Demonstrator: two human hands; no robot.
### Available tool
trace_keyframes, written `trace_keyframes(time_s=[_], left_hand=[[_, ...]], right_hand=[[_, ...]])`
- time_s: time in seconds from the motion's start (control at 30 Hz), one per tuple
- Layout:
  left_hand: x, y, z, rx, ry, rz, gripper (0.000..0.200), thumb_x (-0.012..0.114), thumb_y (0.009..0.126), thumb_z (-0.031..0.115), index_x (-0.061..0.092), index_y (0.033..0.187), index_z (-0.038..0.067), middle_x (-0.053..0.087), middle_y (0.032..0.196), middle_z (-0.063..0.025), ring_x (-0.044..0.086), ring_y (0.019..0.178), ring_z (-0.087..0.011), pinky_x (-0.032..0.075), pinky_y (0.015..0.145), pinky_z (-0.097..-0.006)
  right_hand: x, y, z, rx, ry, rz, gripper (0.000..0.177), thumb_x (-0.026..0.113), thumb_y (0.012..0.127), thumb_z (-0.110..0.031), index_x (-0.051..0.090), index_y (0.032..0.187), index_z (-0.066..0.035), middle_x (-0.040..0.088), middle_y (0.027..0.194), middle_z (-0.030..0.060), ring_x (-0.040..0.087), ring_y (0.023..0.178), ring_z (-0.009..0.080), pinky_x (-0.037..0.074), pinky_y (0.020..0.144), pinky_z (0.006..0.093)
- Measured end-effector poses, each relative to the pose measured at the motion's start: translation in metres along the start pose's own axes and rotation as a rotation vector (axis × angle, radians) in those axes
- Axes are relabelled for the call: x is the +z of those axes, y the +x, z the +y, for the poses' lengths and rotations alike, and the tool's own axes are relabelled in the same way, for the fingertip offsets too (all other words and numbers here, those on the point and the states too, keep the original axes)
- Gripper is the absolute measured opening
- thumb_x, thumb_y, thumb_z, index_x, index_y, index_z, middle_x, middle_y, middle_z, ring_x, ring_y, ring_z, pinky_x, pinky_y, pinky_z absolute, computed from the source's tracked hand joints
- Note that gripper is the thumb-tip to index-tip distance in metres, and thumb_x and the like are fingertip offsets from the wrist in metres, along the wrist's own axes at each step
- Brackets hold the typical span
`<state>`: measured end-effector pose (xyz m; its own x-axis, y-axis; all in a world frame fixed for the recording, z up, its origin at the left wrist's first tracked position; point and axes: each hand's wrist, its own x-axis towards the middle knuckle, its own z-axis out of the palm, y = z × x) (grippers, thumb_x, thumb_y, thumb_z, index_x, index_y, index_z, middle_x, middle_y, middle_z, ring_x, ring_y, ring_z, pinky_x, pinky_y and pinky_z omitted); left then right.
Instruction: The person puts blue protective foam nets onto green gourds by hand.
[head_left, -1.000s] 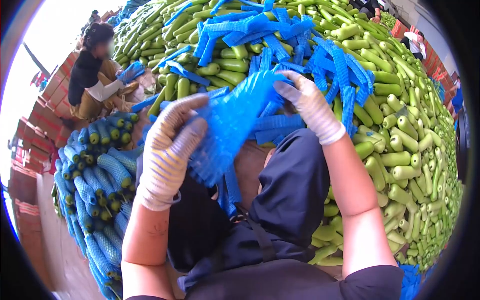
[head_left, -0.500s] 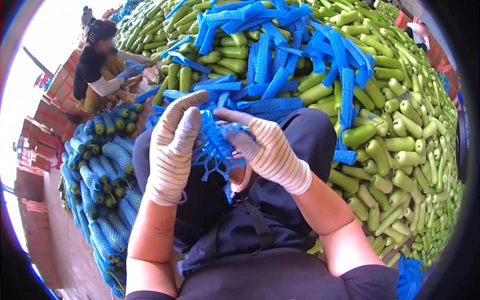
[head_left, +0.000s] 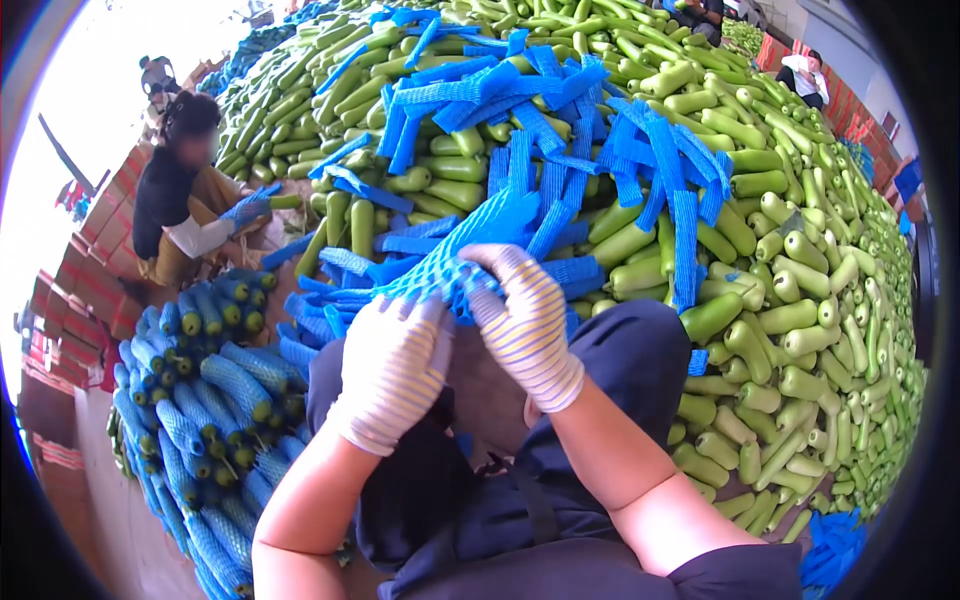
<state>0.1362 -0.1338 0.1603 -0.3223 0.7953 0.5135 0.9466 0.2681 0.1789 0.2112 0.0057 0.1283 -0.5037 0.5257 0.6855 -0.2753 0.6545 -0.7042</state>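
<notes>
A blue foam net sleeve stretches between my hands, its mesh spread and its far end pointing up and away. My left hand, in a striped knit glove, has its fingers closed on the sleeve's near edge. From the other side my right hand, gloved alike, pinches the same edge; the fingertips are partly hidden in the mesh. Just beyond lie several loose blue net sleeves on a heap of long green gourds.
Gourds in blue nets are stacked at my left. Beyond them a co-worker sits holding a netted gourd. Red-and-white cartons line the left side. More blue nets lie at lower right. Another person is at the far right.
Both hands have moved forward and lower over my knees. The net sleeve, bunched up before, now lies extended away from me. The co-worker's netted gourd has shifted.
</notes>
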Motion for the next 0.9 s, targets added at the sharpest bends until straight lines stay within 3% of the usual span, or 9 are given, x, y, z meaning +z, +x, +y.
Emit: trace_keyframes(time_s=[0.13, 0.27, 0.33, 0.37, 0.4, 0.47, 0.53, 0.8, 0.9], left_hand=[[0.022, 0.031, -0.082, -0.576, -0.984, -0.208, 0.036, 0.058, 0.088, 0.008, 0.057, 0.123, 0.002, 0.067, 0.108, -0.0134, 0.067, 0.091, -0.0297, 0.053, 0.081, -0.0377], [0.054, 0.042, -0.147, -0.477, -2.011, 0.025, 0.046, 0.054, 0.092, 0.016, 0.048, 0.134, -0.001, 0.06, 0.127, -0.0135, 0.056, 0.12, -0.0239, 0.042, 0.106, -0.0377], [0.094, 0.046, -0.171, -0.324, -1.024, 0.048, 0.033, 0.052, 0.094, 0.017, 0.056, 0.123, 0.002, 0.062, 0.117, -0.0122, 0.06, 0.11, -0.0257, 0.046, 0.1, -0.0361], [0.094, 0.038, -0.185, -0.649, -1.281, -0.081, 0.023, 0.05, 0.094, 0.018, 0.061, 0.11, 0.005, 0.062, 0.108, -0.0083, 0.059, 0.101, -0.0234, 0.047, 0.094, -0.0346], [0.104, 0.039, -0.182, -0.349, -0.924, 0.017, 0.02, 0.048, 0.094, 0.015, 0.062, 0.104, 0.005, 0.061, 0.101, -0.0054, 0.057, 0.094, -0.0204, 0.047, 0.089, -0.0349], [0.119, 0.031, -0.198, -0.242, -0.665, -0.096, 0.026, 0.054, 0.088, 0.02, 0.062, 0.109, 0.006, 0.06, 0.111, -0.0106, 0.055, 0.105, -0.0267, 0.043, 0.096, -0.0421], [0.15, 0.029, -0.227, -0.144, -0.427, -0.211, 0.037, 0.061, 0.082, 0.024, 0.061, 0.114, 0.007, 0.059, 0.122, -0.0158, 0.054, 0.116, -0.0329, 0.039, 0.102, -0.0493], [0.251, -0.032, -0.282, -0.235, -0.146, -0.186, 0.038, 0.057, 0.083, 0.022, 0.061, 0.116, 0.005, 0.06, 0.116, -0.0161, 0.056, 0.111, -0.0341, 0.041, 0.102, -0.0498], [0.268, -0.073, -0.3, -0.269, -0.017, -0.192, 0.038, 0.056, 0.083, 0.022, 0.061, 0.117, 0.004, 0.061, 0.114, -0.0163, 0.056, 0.109, -0.0346, 0.041, 0.101, -0.0499]], right_hand=[[0.054, -0.002, 0.008, -0.019, -0.023, -0.135, 0.02, 0.066, 0.084, -0.007, 0.063, 0.102, 0.0, 0.065, 0.091, 0.0189, 0.064, 0.084, 0.0382, 0.051, 0.072, 0.0409], [0.093, 0.006, 0.03, 0.015, 0.059, -0.291, 0.016, 0.064, 0.086, -0.01, 0.063, 0.1, -0.003, 0.063, 0.095, 0.019, 0.061, 0.086, 0.0395, 0.05, 0.073, 0.0442], [0.114, 0.02, 0.046, -0.07, 0.206, -0.076, 0.013, 0.063, 0.088, -0.007, 0.062, 0.1, -0.003, 0.063, 0.093, 0.0133, 0.063, 0.084, 0.0298, 0.05, 0.074, 0.0366], [0.117, 0.022, 0.043, 0.411, 0.549, -0.093, 0.011, 0.062, 0.09, -0.005, 0.062, 0.101, -0.003, 0.062, 0.092, 0.0051, 0.059, 0.083, 0.0151, 0.048, 0.076, 0.0285], [0.122, 0.033, 0.048, 0.688, 0.919, -0.076, 0.012, 0.062, 0.092, -0.006, 0.062, 0.103, -0.003, 0.061, 0.095, -0.0001, 0.054, 0.085, 0.0067, 0.047, 0.077, 0.0233], [0.133, 0.032, 0.068, 0.597, 0.761, -0.251, 0.012, 0.06, 0.094, -0.007, 0.063, 0.106, -0.007, 0.06, 0.09, -0.003, 0.054, 0.082, 0.0038, 0.046, 0.073, 0.0218], [0.153, 0.008, 0.1, 0.835, 0.796, -0.651, 0.017, 0.061, 0.094, -0.008, 0.063, 0.11, -0.007, 0.061, 0.094, -0.0032, 0.053, 0.081, 0.0038, 0.045, 0.071, 0.0206], [0.193, -0.03, 0.174, 1.052, 0.755, -0.941, 0.019, 0.063, 0.093, -0.012, 0.063, 0.109, -0.002, 0.066, 0.094, 0.0055, 0.059, 0.091, 0.0103, 0.048, 0.084, 0.0278], [0.197, 0.008, 0.217, 0.537, 0.452, -0.983, 0.022, 0.068, 0.089, -0.021, 0.066, 0.102, -0.003, 0.069, 0.095, 0.0084, 0.066, 0.089, 0.0235, 0.051, 0.083, 0.0339]])
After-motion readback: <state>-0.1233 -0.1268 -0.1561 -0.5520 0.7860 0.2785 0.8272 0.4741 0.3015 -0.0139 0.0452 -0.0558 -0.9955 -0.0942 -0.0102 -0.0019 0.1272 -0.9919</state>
